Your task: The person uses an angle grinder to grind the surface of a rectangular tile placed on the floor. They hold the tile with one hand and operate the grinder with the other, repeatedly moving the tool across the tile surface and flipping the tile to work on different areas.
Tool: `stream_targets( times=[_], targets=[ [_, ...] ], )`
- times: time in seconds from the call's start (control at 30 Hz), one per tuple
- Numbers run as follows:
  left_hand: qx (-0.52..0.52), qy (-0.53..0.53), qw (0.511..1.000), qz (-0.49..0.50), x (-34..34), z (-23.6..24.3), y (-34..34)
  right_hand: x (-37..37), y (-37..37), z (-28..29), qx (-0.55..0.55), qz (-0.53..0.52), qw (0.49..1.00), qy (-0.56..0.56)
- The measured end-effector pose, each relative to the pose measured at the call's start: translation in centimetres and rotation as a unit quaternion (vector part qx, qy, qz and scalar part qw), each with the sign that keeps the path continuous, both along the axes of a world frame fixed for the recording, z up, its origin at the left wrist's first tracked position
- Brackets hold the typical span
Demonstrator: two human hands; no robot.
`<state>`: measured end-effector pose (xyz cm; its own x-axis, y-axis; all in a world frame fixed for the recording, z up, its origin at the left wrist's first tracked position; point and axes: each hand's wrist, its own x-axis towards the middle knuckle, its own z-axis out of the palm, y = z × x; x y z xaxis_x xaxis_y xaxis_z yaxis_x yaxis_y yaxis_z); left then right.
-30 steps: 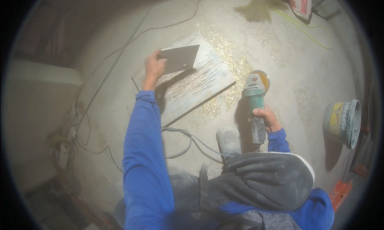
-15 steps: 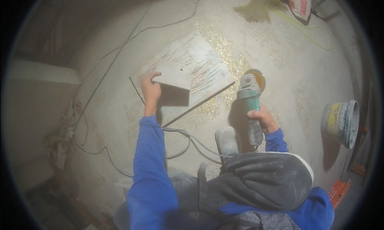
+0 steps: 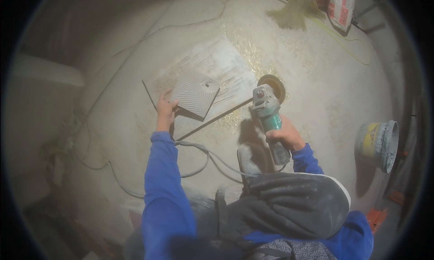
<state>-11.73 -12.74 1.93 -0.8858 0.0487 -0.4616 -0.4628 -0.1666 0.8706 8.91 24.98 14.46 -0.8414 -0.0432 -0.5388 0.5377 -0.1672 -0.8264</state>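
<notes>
A grey square tile with ridged grooves and a small round hole near one corner rests on or just above a larger scored board. My left hand grips its left edge, thumb on the upper face; the other fingers are partly hidden. Off the board's right corner, my right hand is wrapped round the body of a green and grey angle grinder. The grinder's round disc points away from me, beside the board. Whether the disc spins I cannot tell.
Looped grey cable lies on the floor between my left forearm and my shoe. A dusty bucket lies tipped at the right. A straw broom and a printed sack are at the far right. Dust hazes the view.
The tile has turned and come down flatter onto the board, its holed corner now to the right. My right hand has shifted the grinder left, closer to the board. The air looks hazier.
</notes>
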Motion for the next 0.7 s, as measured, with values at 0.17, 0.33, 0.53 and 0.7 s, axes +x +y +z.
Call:
stream_targets(
  times=[0.17,0.33,0.53,0.7],
  targets=[
    [-0.040,-0.001,0.997,-0.067,-2.3,-2.3,-0.6,-2.2,-0.9,1.0,0.136,0.102,0.984,0.052],
    [-0.251,0.116,0.953,-0.126,-4.7,-1.7,0.3,-4.7,-2.2,-1.5,0.183,0.152,0.969,0.068],
    [-0.451,0.261,0.832,-0.191,-4.4,0.2,2.3,-7.8,-5.2,-4.6,0.241,0.203,0.947,0.070],
    [-0.508,0.299,0.778,-0.218,-1.7,0.6,2.6,-9.4,-7.6,-5.2,0.274,0.226,0.932,0.077]
  ],
)
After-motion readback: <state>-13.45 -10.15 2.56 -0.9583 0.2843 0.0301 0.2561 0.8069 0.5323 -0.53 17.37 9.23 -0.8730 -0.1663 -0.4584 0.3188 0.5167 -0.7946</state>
